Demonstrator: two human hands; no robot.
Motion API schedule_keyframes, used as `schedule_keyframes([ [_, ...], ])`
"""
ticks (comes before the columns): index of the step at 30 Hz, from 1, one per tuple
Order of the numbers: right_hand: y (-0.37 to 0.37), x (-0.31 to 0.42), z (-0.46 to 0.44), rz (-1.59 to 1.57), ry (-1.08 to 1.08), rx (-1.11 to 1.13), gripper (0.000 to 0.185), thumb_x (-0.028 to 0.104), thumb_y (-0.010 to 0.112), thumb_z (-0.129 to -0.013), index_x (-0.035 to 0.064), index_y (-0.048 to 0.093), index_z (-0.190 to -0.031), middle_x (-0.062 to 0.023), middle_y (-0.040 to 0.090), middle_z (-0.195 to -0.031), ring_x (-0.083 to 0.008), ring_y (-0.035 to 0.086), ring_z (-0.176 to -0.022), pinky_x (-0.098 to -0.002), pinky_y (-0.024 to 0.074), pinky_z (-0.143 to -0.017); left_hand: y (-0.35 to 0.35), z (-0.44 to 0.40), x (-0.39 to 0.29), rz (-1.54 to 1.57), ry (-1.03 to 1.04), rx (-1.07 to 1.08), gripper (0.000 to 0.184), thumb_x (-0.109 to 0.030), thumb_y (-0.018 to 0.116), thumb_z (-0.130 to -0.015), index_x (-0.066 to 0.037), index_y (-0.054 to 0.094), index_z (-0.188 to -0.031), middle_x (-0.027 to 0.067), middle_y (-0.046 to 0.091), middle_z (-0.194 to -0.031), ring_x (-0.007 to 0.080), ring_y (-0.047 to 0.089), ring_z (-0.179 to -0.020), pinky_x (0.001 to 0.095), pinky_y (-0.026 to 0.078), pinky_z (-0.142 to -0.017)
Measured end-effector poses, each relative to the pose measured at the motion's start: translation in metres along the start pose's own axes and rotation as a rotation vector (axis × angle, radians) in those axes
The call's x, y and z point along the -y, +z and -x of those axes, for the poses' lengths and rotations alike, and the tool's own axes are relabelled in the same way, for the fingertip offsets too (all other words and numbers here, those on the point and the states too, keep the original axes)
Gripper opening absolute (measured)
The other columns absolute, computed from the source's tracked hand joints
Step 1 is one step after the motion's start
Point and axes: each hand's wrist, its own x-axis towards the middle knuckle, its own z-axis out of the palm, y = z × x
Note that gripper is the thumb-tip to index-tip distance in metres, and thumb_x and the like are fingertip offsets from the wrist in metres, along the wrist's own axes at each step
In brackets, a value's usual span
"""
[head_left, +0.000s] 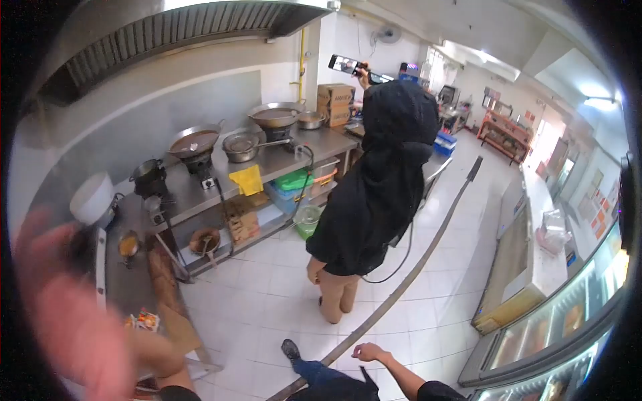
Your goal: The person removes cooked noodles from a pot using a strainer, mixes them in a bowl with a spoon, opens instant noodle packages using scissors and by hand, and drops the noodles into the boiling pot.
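My left hand (73,314) is raised close to the camera at the lower left, large and smeared by motion. Its fingers look stretched out, and I see nothing in it. Behind it lies a metal side counter (124,284) with a small pan (128,246) on top. Low in the middle, in front of my body, my right hand (371,352) hangs in the air with its fingers curled in and no object visible in them. Just ahead stands a person (374,187) in a black hooded top, back turned, holding up a phone (346,65).
A steel counter (328,142) along the left wall carries woks (194,142), pots and burners. A yellow cloth (247,180) hangs from its edge. A long grey strip (418,264) crosses the tiled floor. Glass-fronted display cases (535,334) stand at right.
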Motion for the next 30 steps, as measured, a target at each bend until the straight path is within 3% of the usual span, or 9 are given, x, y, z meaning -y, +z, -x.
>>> schedule_keyframes([
  [3,0.026,-0.031,0.011,0.023,-0.016,-0.078,0.042,0.05,0.054,-0.086,0.0145,0.066,-0.105,-0.0146,0.067,-0.107,-0.0358,0.062,-0.101,-0.0457,0.0481,-0.089,-0.023,-0.04,-0.056,-0.11,0.431,-0.004,0.048,-0.022,0.059,-0.088,-0.003,0.047,-0.131,0.0144,0.056,-0.126,0.0265,0.056,-0.111,0.0401,0.044,-0.096],
  [8,0.049,-0.041,0.026,0.141,-0.268,0.101,0.035,0.038,0.059,-0.085,0.0093,0.067,-0.105,-0.0171,0.068,-0.101,-0.0367,0.062,-0.097,-0.0447,0.0487,-0.086,-0.009,-0.079,-0.122,-0.094,0.658,0.048,0.047,-0.024,0.057,-0.089,-0.003,0.048,-0.131,0.0147,0.057,-0.123,0.0272,0.056,-0.109,0.0412,0.044,-0.096],
  [10,-0.082,0.057,0.121,0.064,-0.227,-0.054,0.026,0.016,0.057,-0.085,0.0053,0.065,-0.107,-0.0208,0.066,-0.103,-0.0382,0.061,-0.099,-0.046,0.0481,-0.087,-0.005,-0.085,-0.146,-0.087,0.673,0.082,0.047,-0.024,0.056,-0.09,-0.004,0.048,-0.13,0.0148,0.057,-0.122,0.0275,0.057,-0.108,0.0417,0.044,-0.096],
  [12,-0.2,0.134,0.235,-0.278,-0.376,-0.673,0.035,0.022,0.061,-0.087,0.0027,0.058,-0.116,-0.0201,0.061,-0.114,-0.0355,0.057,-0.109,-0.0426,0.0453,-0.092,-0.001,-0.09,-0.166,-0.096,0.678,0.1,0.046,-0.025,0.055,-0.09,-0.004,0.048,-0.13,0.015,0.057,-0.121,0.0278,0.057,-0.108,0.0422,0.044,-0.096],
  [14,-0.296,0.204,0.38,-0.157,-0.699,-1.342,0.038,0.021,0.064,-0.086,0.0036,0.055,-0.119,-0.0181,0.06,-0.115,-0.0318,0.057,-0.108,-0.0414,0.0456,-0.09,0.002,-0.098,-0.185,-0.106,0.668,0.116,0.046,-0.026,0.055,-0.09,-0.004,0.048,-0.13,0.0151,0.058,-0.12,0.0281,0.057,-0.107,0.0426,0.043,-0.096],
  [16,-0.333,0.221,0.472,0.017,-1.225,-1.615,0.037,0.02,0.064,-0.086,0.0031,0.056,-0.118,-0.0184,0.059,-0.117,-0.0322,0.055,-0.11,-0.0417,0.0454,-0.091,0.005,-0.104,-0.203,-0.104,0.65,0.15,0.045,-0.027,0.054,-0.091,-0.004,0.048,-0.13,0.0152,0.058,-0.119,0.0284,0.057,-0.106,0.0431,0.043,-0.095],
  [21,-0.344,0.269,0.558,0.406,-2.108,-1.315,0.035,0.018,0.064,-0.085,0.002,0.058,-0.115,-0.019,0.056,-0.121,-0.0333,0.051,-0.115,-0.0424,0.0448,-0.095,0.01,-0.105,-0.223,-0.111,0.638,0.162,0.044,-0.029,0.052,-0.092,-0.005,0.048,-0.129,0.0155,0.059,-0.116,0.0291,0.057,-0.104,0.0443,0.043,-0.095],
  [28,-0.331,0.277,0.586,0.347,-2.316,-1.069,0.031,0.015,0.065,-0.084,0.0005,0.06,-0.112,-0.02,0.051,-0.128,-0.0347,0.045,-0.122,-0.0435,0.0439,-0.1,-0.01,-0.083,-0.22,-0.078,0.534,0.042,0.043,-0.031,0.049,-0.093,-0.006,0.049,-0.128,0.016,0.06,-0.112,0.0302,0.058,-0.102,0.0459,0.042,-0.095],
  [30,-0.307,0.238,0.56,0.071,-2.041,-1.258,0.026,0.011,0.062,-0.084,0.0012,0.06,-0.108,-0.0162,0.054,-0.117,-0.03,0.049,-0.111,-0.0403,0.0451,-0.094,-0.009,-0.058,-0.207,-0.007,0.395,-0.043,0.043,-0.032,0.049,-0.094,-0.006,0.049,-0.128,0.0161,0.061,-0.111,0.0305,0.058,-0.101,0.0464,0.042,-0.094],
])
